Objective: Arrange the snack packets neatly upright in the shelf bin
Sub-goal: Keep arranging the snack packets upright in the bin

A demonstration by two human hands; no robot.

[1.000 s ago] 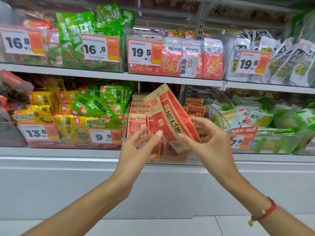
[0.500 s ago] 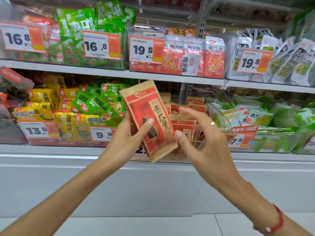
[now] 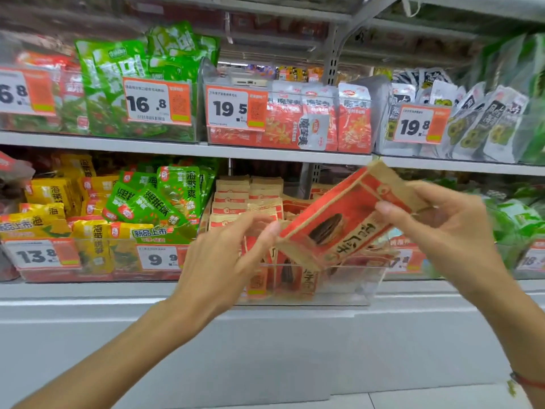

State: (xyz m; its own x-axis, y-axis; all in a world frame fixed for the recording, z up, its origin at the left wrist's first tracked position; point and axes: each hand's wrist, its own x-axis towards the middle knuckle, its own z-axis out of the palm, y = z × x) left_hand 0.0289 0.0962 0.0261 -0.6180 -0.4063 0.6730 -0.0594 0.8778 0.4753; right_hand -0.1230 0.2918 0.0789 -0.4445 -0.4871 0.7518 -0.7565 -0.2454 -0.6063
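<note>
Two hands hold one red-and-tan snack packet (image 3: 342,222) tilted above the clear shelf bin (image 3: 348,286). Right hand (image 3: 451,231) pinches its 2 o'clock end; left hand (image 3: 227,258) fingertips touch its 8 o'clock corner, grip loose.

Tilted red-and-tan paper snack packet (image 3: 343,219) shows a dark striped seed picture and dark lettering on red, with tan borders. Clear plastic shelf bin (image 3: 348,286) holds matching tan-and-red upright packets (image 3: 236,199). Bright green foil bags (image 3: 159,199) carry dark lettering and red-white logos. Yellow foil bags (image 3: 50,193) have dark lettering too. White-and-orange price tag (image 3: 157,103) prints black 16.8. Red thread bracelet (image 3: 528,380) on the wrist. Grey-white pouches (image 3: 486,122) show green rings.
</note>
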